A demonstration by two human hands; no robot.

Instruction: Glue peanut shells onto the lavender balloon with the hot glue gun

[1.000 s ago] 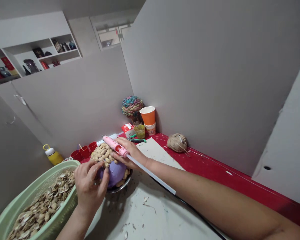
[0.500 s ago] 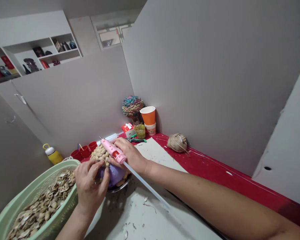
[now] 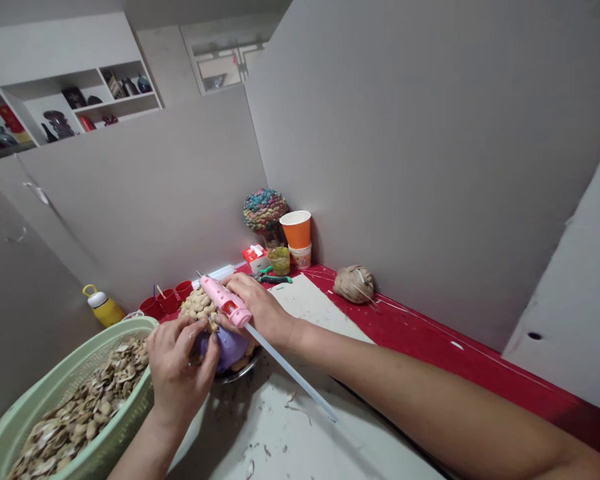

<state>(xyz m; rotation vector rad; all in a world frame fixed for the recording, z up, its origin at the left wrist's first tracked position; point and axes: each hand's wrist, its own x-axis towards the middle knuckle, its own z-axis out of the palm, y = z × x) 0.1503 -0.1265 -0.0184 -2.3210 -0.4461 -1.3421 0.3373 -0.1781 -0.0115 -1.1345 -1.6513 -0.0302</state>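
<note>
A purple ball [image 3: 233, 349], partly covered with peanut shells [image 3: 199, 304], rests in a metal bowl [image 3: 240, 373] whose rim shows below it. My left hand [image 3: 180, 363] is at the ball's near left side, thumb and fingertips closed on a small shell at the edge of the covered part. A pink hot glue gun [image 3: 225, 301] lies in my right hand [image 3: 260, 310], nozzle pointing away to the upper left, with a long clear glue stick [image 3: 293, 373] out of its back end. My right fingertips also touch the ball, partly hidden behind the gun.
A green basket [image 3: 80, 453] full of shells stands at the left. Behind are a yellow bottle [image 3: 106, 308], red cups [image 3: 168, 301], pliers [image 3: 275, 279], an orange cup [image 3: 297, 232] and a colourful shell-covered ball [image 3: 264, 210]. Twine [image 3: 355, 284] lies by the right panel.
The view has shifted very slightly. Both hands and the glue gun keep the same places at the ball.
</note>
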